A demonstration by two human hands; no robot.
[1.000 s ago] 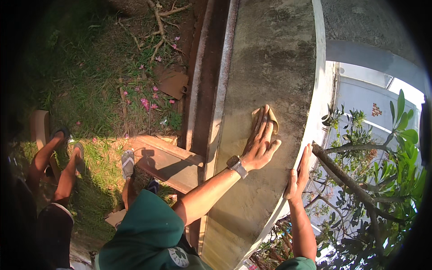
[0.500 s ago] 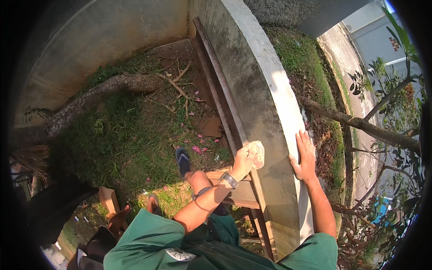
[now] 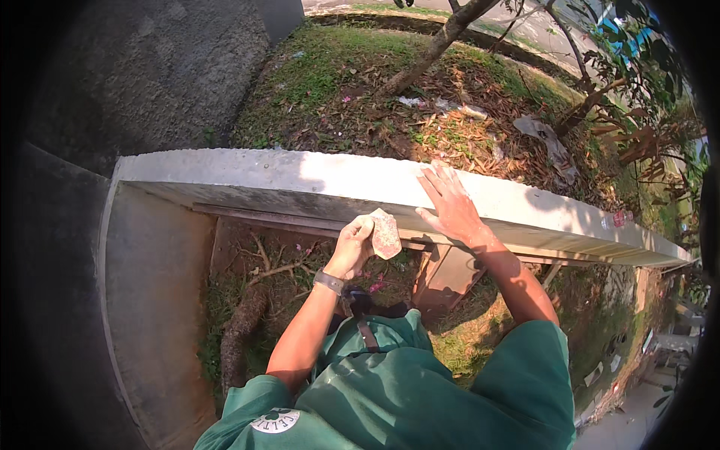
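A rough, pale pinkish piece of stone or brick [image 3: 386, 234] with broken edges is pinched in my left hand [image 3: 352, 246], just on the near side of the wall. My left wrist wears a dark watch. My right hand [image 3: 451, 208] rests on the sunlit white top of the concrete wall [image 3: 360, 174], fingers stretched out and pointing away, its thumb apart. Nothing is held in it. The stone is close to the wall's inner face, but I cannot tell whether it touches.
Along the wall's inner side runs a long rail or beam [image 3: 262, 216], with a wooden board [image 3: 450, 277] below my right forearm. A tree trunk [image 3: 241, 330] lies in the grass. Dry leaves and a leaning tree [image 3: 435, 49] are beyond the wall. A rough grey wall [image 3: 172, 67] stands at far left.
My view has turned, so the wall now runs across in front of me instead of away. My left hand keeps the stone; my right hand stays open on the wall top.
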